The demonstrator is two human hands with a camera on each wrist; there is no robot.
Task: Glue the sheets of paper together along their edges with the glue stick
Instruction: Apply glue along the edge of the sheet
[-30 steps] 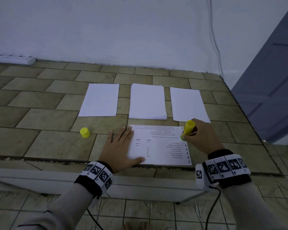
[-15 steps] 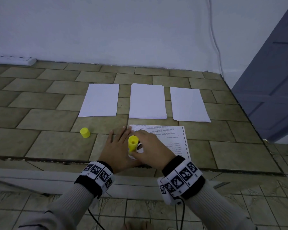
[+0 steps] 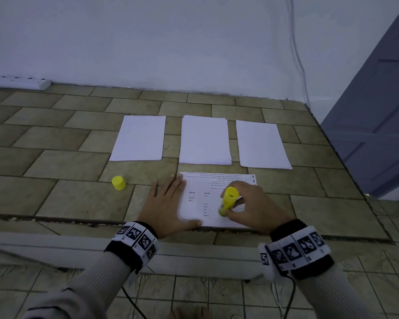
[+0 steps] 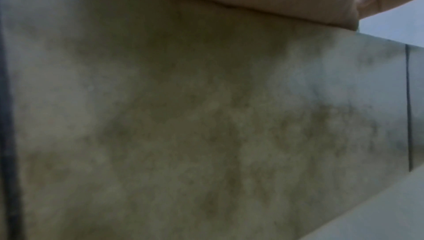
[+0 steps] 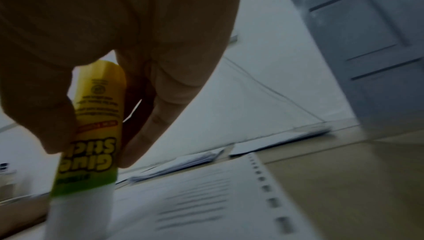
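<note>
My right hand curls its fingers around the yellow glue stick, gripping it tip-down on the near part of the printed sheet, which lies at the front edge of the tiled desk. My left hand lies flat with straight fingers, pressing down the sheet's left edge. The yellow cap stands on the desk to my left, apart from the sheet, and three white paper stacks lie in a row just beyond it.
</note>
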